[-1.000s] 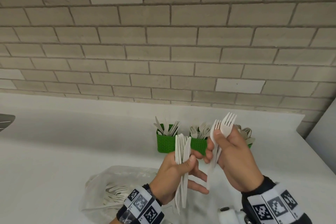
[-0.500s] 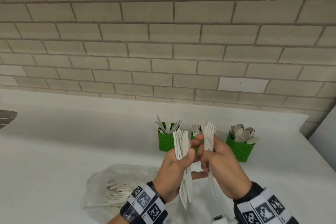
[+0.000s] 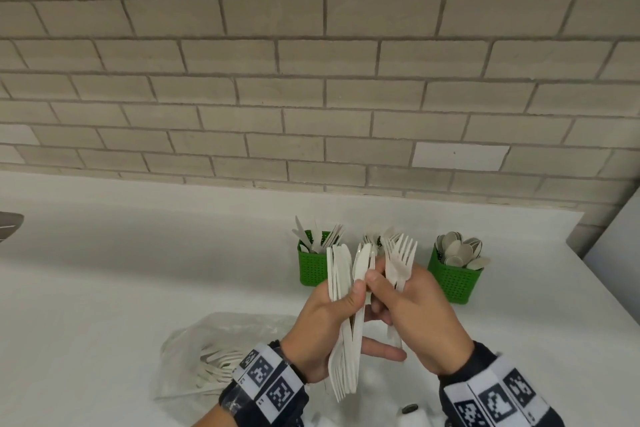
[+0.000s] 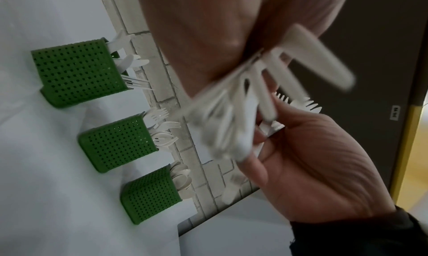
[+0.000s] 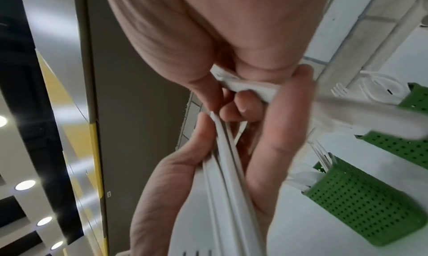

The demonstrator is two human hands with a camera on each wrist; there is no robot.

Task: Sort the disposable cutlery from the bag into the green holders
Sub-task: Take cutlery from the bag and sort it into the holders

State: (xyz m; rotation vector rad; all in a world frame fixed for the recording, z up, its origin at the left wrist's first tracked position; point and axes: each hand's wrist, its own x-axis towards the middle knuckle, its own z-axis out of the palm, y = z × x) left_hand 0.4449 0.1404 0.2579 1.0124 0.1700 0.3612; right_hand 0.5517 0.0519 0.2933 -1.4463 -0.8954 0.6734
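Note:
My left hand (image 3: 322, 322) grips a fanned bundle of white plastic cutlery (image 3: 346, 305), upright above the counter, knife tips up and fork tines down. Against it, my right hand (image 3: 415, 315) holds a few white forks (image 3: 400, 260), tines up, and its thumb and forefinger touch a knife (image 3: 363, 258) at the bundle's right side. Three green holders stand behind: knives in the left one (image 3: 311, 269), forks in the middle one (image 4: 118, 142), spoons in the right one (image 3: 453, 282). A clear bag (image 3: 187, 350) with more cutlery lies below my left wrist.
A brick wall (image 3: 311, 97) closes the back of the white counter (image 3: 138, 270). The counter ends at the right beside a grey panel (image 3: 616, 243). A grey object (image 3: 10, 225) juts in at the left edge. A small white object (image 3: 412, 416) sits near my right wrist.
My right hand came down from its raised position with the forks and closed in on the left hand's bundle, where its fingertips now touch a knife. The left hand kept the bundle.

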